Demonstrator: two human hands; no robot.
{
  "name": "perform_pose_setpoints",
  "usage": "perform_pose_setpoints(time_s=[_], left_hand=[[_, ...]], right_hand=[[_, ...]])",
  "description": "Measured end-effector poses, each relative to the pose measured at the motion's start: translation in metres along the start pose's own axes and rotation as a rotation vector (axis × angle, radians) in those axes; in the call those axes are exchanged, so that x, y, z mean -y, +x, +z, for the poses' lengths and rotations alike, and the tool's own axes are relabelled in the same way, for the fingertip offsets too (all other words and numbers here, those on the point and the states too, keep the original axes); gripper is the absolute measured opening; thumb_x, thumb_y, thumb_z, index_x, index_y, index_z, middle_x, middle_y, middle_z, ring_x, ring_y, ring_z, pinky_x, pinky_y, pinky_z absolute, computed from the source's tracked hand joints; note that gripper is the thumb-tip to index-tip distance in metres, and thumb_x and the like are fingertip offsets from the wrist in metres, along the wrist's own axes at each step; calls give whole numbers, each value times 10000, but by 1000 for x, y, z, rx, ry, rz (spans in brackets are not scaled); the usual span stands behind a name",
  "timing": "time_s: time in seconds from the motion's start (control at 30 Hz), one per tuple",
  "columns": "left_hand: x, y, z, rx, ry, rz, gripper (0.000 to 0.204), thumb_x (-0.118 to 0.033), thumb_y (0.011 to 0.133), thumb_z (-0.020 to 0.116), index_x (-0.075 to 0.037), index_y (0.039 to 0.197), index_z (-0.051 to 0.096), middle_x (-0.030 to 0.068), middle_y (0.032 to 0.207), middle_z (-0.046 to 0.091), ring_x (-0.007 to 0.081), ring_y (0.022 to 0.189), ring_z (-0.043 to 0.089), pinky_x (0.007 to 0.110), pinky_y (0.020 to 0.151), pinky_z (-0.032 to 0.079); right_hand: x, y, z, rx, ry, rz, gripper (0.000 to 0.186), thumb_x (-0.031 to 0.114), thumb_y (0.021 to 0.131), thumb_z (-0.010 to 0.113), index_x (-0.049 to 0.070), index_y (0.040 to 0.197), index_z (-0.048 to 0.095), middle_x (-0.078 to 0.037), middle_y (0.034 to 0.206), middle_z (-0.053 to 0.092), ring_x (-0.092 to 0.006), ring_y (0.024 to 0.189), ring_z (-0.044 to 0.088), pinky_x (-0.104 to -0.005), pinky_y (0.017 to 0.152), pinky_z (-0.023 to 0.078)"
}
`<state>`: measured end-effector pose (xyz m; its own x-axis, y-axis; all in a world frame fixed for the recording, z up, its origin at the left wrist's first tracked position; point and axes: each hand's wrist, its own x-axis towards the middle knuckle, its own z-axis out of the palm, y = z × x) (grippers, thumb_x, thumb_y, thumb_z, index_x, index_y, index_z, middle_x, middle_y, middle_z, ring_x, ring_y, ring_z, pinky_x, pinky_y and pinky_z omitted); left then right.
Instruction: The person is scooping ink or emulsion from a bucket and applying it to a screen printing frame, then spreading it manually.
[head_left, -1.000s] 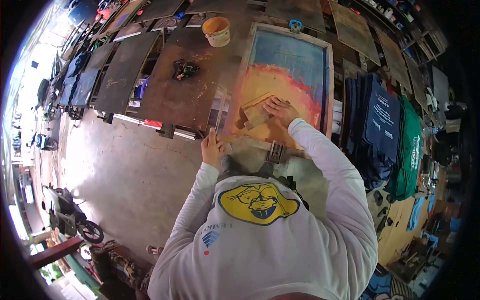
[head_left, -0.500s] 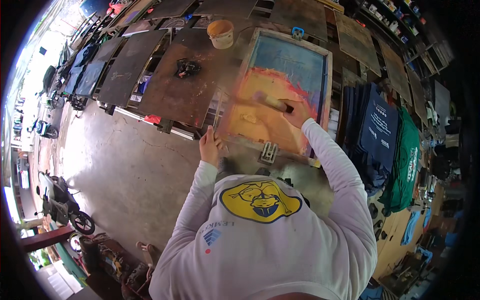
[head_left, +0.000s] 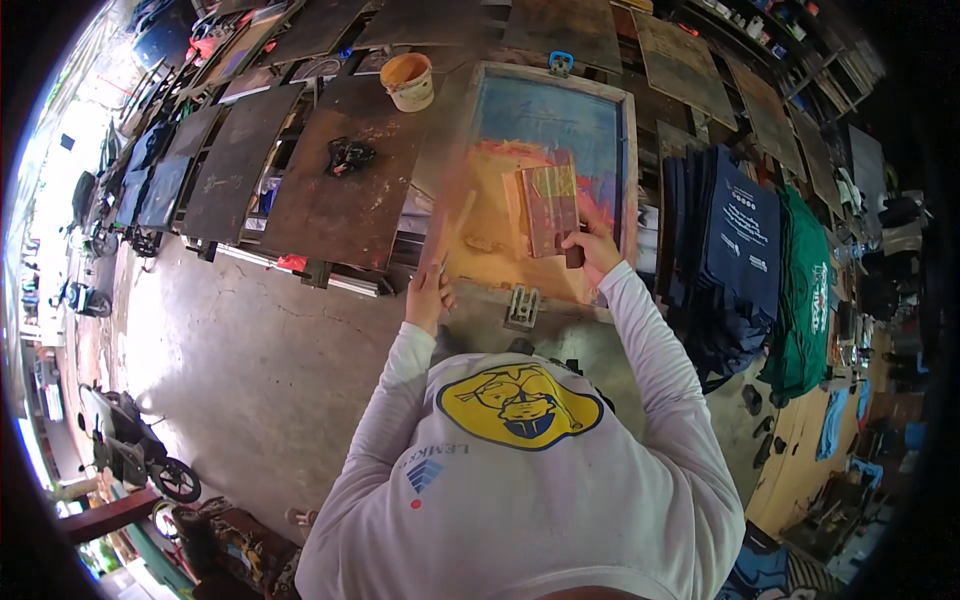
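Note:
A wooden-framed screen (head_left: pixel 628 140) lies on the worktable, its blue mesh covered with orange and red ink toward the near part. My right hand (head_left: pixel 595 245) is closed on the handle of an ink-smeared squeegee (head_left: pixel 540 205), turned broad side up over the orange area. My left hand (head_left: pixel 428 290) has curled fingers at the screen's near left corner, on something thin that I cannot make out. A metal clamp (head_left: pixel 522 305) sits on the near edge of the frame, a blue-handled clamp (head_left: pixel 560 65) on the far edge.
Left are dark boards (head_left: pixel 240 160), a dirty bucket (head_left: pixel 405 85) and crumpled black material (head_left: pixel 348 155). Stacked navy garments (head_left: pixel 730 240) and green ones (head_left: pixel 800 300) hang right. A motorbike (head_left: pixel 140 440) stands on the concrete floor (head_left: pixel 250 360) at lower left, shelves (head_left: pixel 775 30) at upper right.
The squeegee has turned from lying slanted across the orange ink to a more upright angle, its broad side showing. My left hand has barely moved; the whole view has shifted slightly.

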<state>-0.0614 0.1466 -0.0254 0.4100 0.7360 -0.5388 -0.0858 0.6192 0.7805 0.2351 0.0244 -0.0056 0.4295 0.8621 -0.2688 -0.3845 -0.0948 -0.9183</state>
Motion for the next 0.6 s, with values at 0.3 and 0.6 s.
perform_pose_setpoints(time_s=[0.3,0.6], left_hand=[[25,56,-20,178,319,-137,313,-296,981,491,-96,740,494,-10,546,427,138,424,457,323,407,400],[19,73,-26,276,390,-218,369,-320,996,481,-71,726,504,18,545,462,169,410,477,347,375,423]], right_hand=[[-40,6,15,-221,-372,-219,468,-18,768,631,24,1232,590,-47,1042,676,-135,928,633,-268,825,497],[-40,-8,71,-298,-789,-265,358,123,776,761,-5,1065,593,-145,949,699,-251,891,687,-354,789,529]])
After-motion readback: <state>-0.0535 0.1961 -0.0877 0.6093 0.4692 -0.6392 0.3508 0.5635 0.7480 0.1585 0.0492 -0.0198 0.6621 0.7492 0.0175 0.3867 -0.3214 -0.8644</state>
